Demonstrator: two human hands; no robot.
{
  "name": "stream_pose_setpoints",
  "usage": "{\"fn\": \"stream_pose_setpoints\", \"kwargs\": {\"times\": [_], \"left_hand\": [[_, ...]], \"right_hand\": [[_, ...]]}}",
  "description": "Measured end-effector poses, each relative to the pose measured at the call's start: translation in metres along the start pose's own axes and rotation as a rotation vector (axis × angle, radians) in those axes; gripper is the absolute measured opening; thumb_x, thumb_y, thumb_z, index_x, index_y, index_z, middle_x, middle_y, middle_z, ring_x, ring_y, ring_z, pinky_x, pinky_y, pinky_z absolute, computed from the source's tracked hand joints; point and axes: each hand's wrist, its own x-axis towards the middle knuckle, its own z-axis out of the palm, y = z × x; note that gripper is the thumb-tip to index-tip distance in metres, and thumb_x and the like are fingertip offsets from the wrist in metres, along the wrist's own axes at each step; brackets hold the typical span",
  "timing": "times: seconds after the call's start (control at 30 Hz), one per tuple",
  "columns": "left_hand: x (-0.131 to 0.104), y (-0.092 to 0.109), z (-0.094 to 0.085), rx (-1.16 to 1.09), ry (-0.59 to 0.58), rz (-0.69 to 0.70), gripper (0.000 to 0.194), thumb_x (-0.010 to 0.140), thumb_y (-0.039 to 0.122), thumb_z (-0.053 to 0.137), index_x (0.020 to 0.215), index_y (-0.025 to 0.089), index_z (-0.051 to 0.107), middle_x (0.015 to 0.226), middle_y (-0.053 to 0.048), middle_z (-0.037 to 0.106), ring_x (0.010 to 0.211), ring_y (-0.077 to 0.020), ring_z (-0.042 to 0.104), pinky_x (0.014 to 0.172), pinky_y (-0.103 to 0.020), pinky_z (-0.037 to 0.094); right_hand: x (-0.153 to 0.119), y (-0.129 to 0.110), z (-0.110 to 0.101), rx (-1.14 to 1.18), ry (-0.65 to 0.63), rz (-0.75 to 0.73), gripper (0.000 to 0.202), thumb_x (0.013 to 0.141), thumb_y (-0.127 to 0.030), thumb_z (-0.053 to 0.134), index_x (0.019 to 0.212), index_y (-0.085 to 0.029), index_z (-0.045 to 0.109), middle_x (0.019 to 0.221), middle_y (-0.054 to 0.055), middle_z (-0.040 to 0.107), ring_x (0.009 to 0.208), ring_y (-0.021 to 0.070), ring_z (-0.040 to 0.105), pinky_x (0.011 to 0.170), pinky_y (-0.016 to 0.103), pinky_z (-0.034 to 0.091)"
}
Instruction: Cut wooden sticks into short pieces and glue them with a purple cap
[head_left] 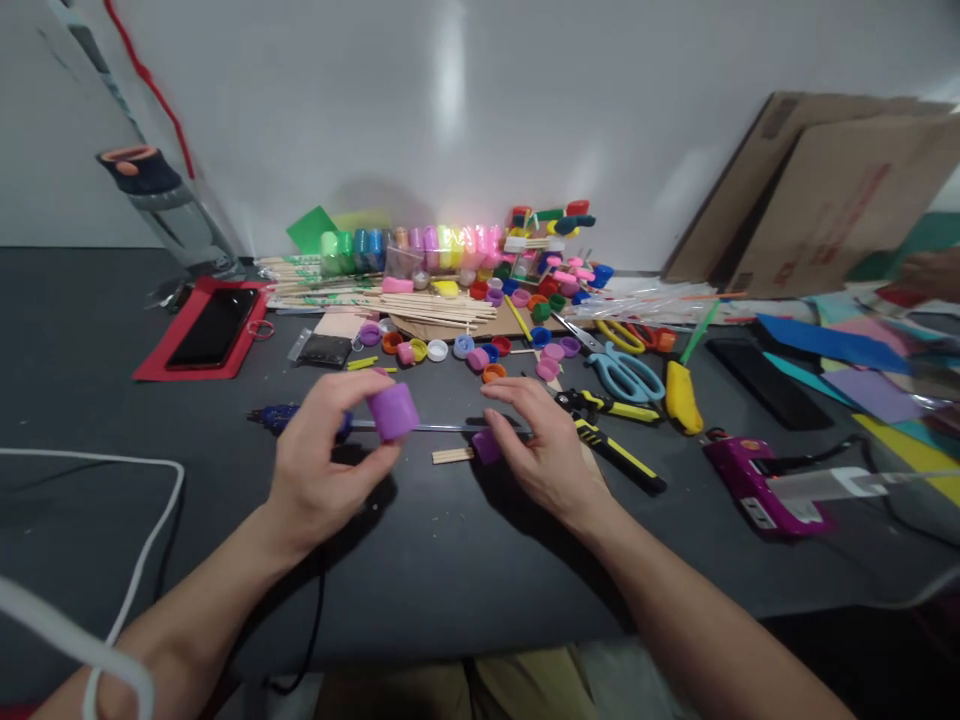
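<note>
Between the thumb and fingers of my left hand (319, 465) is a purple clay cylinder (394, 411), raised above the dark table. My right hand (546, 455) hovers with thumb and fingers apart, nothing visible between them. Just under its thumb lies a second purple piece (486, 447), partly hidden, with wooden sticks (452, 456) running out of its left side. A clear glue stick (450, 428) stretches across behind both hands. It leads to a blue glue gun (276, 417), largely covered by my left hand.
Coloured caps (437, 349), wooden skewers (435, 308) and clay tubs (416, 248) crowd the back. At right are scissors (626, 372), pliers (619, 455), a yellow cutter (682, 398) and a magenta power block (765, 485). Left, a phone (212, 328) and white cable (161, 520). Another person's hand (930, 275) shows far right.
</note>
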Motion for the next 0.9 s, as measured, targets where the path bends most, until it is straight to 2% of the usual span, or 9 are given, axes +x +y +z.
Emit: {"fn": "stream_pose_setpoints", "kwargs": {"times": [0.1, 0.17, 0.27, 0.37, 0.5, 0.63, 0.7, 0.8, 0.9], "left_hand": [[0.008, -0.007, -0.011, 0.013, 0.26, -0.017, 0.043, 0.073, 0.014, 0.075, 0.113, 0.023, 0.062, 0.106, -0.004, 0.065, 0.103, -0.0232, 0.064, 0.095, -0.043, 0.05], [0.012, -0.009, -0.018, -0.021, 0.38, -0.054, 0.044, 0.074, 0.016, 0.075, 0.115, 0.026, 0.062, 0.109, -0.002, 0.064, 0.106, -0.0227, 0.063, 0.098, -0.043, 0.05], [0.016, -0.013, -0.023, -0.077, 0.448, -0.109, 0.044, 0.077, 0.018, 0.074, 0.118, 0.027, 0.062, 0.114, -0.001, 0.062, 0.11, -0.0215, 0.062, 0.101, -0.043, 0.049], [0.017, -0.018, -0.022, -0.095, 0.522, -0.054, 0.048, 0.067, 0.016, 0.081, 0.111, 0.02, 0.064, 0.106, -0.002, 0.064, 0.101, -0.0212, 0.065, 0.095, -0.043, 0.053], [0.015, -0.021, -0.016, -0.097, 0.494, -0.061, 0.05, 0.065, 0.016, 0.081, 0.111, 0.022, 0.065, 0.104, -0.003, 0.065, 0.101, -0.0227, 0.065, 0.094, -0.045, 0.053], [0.012, -0.013, -0.016, -0.084, 0.446, -0.073, 0.048, 0.071, 0.014, 0.077, 0.115, 0.03, 0.065, 0.108, -0.003, 0.065, 0.106, -0.0245, 0.064, 0.097, -0.046, 0.051], [0.013, -0.008, -0.019, -0.05, 0.469, -0.021, 0.048, 0.069, 0.017, 0.078, 0.114, 0.03, 0.066, 0.105, -0.003, 0.065, 0.101, -0.0253, 0.065, 0.092, -0.047, 0.053], [0.015, -0.002, -0.026, 0.005, 0.589, 0.193, 0.049, 0.058, 0.028, 0.082, 0.106, 0.026, 0.072, 0.088, -0.003, 0.067, 0.081, -0.0253, 0.067, 0.076, -0.047, 0.057], [0.009, 0.006, -0.036, 0.064, 0.662, 0.203, 0.047, 0.057, 0.029, 0.08, 0.104, 0.026, 0.072, 0.083, -0.004, 0.067, 0.077, -0.0283, 0.068, 0.075, -0.052, 0.057]], "right_hand": [[0.001, -0.022, -0.002, 0.009, -0.117, -0.002, 0.015, 0.096, -0.02, 0.051, 0.1, -0.017, 0.065, 0.097, 0.009, 0.07, 0.094, 0.0202, 0.065, 0.085, 0.034, 0.05], [0.003, -0.044, 0.004, 0.014, -0.228, -0.001, 0.015, 0.096, -0.02, 0.052, 0.095, -0.017, 0.066, 0.088, 0.006, 0.071, 0.082, 0.0164, 0.067, 0.075, 0.028, 0.051], [0.01, -0.078, 0.03, -0.023, -0.422, 0.011, 0.02, 0.092, -0.035, 0.062, 0.082, -0.019, 0.069, 0.076, 0.002, 0.074, 0.069, 0.0165, 0.069, 0.06, 0.025, 0.05], [0.024, -0.102, 0.071, -0.121, -0.527, 0.058, 0.043, 0.092, -0.054, 0.056, 0.083, -0.014, 0.071, 0.079, 0.012, 0.076, 0.072, 0.0275, 0.072, 0.062, 0.034, 0.052], [0.045, -0.114, 0.113, -0.168, -0.639, 0.117, 0.03, 0.093, -0.036, 0.055, 0.087, -0.013, 0.073, 0.089, 0.015, 0.077, 0.082, 0.0307, 0.074, 0.065, 0.037, 0.054], [0.052, -0.117, 0.122, -0.148, -0.689, 0.183, 0.024, 0.091, -0.029, 0.054, 0.088, -0.016, 0.074, 0.094, 0.013, 0.078, 0.09, 0.0302, 0.073, 0.071, 0.036, 0.055], [0.052, -0.116, 0.12, -0.119, -0.693, 0.229, 0.022, 0.088, -0.029, 0.057, 0.084, -0.016, 0.074, 0.092, 0.014, 0.078, 0.089, 0.0306, 0.073, 0.072, 0.037, 0.055], [0.054, -0.11, 0.114, -0.052, -0.627, 0.322, 0.026, 0.085, -0.035, 0.06, 0.082, -0.012, 0.073, 0.092, 0.02, 0.077, 0.09, 0.0343, 0.072, 0.074, 0.041, 0.053], [0.057, -0.099, 0.11, 0.083, -0.505, 0.427, 0.029, 0.081, -0.041, 0.063, 0.082, -0.012, 0.069, 0.087, 0.018, 0.075, 0.087, 0.0342, 0.07, 0.072, 0.04, 0.051]]}}
